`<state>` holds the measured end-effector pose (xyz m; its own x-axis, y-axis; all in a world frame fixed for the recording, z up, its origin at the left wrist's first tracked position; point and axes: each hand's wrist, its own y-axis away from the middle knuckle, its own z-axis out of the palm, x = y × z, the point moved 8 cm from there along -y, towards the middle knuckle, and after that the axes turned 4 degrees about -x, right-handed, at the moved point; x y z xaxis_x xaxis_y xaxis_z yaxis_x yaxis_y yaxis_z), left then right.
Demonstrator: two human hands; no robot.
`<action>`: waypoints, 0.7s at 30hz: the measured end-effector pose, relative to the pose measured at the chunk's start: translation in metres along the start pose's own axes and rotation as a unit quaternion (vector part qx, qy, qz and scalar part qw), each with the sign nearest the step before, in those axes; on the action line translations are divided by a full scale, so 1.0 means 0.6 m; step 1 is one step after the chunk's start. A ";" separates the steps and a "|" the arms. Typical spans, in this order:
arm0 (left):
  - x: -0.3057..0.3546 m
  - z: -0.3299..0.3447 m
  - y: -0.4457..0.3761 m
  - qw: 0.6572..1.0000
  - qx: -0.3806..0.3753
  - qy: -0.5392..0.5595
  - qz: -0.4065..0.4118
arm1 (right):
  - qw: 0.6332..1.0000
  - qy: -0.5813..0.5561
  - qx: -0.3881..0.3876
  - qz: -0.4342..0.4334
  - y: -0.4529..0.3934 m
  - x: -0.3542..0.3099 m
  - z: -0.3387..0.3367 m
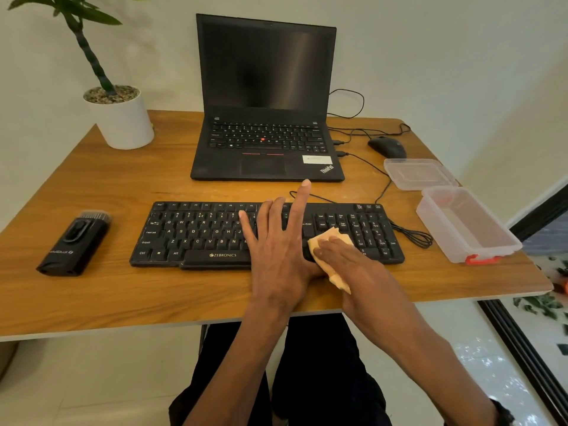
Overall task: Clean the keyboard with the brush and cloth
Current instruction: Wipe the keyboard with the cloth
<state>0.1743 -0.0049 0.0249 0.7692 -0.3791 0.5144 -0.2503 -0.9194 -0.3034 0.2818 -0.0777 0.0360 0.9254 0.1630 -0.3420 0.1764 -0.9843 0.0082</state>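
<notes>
Cloth (330,241) under right hand (341,253) on keyboard (196,232); left hand (276,241) alongside, fingers spread.

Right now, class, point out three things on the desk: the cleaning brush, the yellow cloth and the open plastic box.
cleaning brush (75,242): head view, middle of its black body.
yellow cloth (330,236): head view, upper corner on the keys.
open plastic box (467,222): head view, its clear floor.

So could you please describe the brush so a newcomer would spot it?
Start at the keyboard on the desk. The brush lies left of it, apart: a black block with bristles at its far end, untouched by either hand.
</notes>
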 end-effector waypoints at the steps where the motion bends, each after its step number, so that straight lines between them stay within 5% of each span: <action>1: 0.000 0.001 0.000 1.000 -0.003 -0.003 0.001 | 1.000 0.005 -0.003 -0.015 0.003 0.004 0.000; 11: -0.005 0.010 -0.003 1.000 -0.021 -0.021 -0.001 | 0.996 0.032 0.033 -0.074 0.051 0.080 -0.017; 21: -0.005 0.013 -0.004 0.999 -0.043 -0.028 0.009 | 0.994 0.023 0.098 0.032 0.092 0.162 -0.045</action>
<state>0.1770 -0.0009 0.0180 0.7953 -0.3906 0.4636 -0.3115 -0.9194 -0.2403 0.3905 -0.1144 0.0287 0.9478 0.0986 -0.3033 0.0525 -0.9863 -0.1566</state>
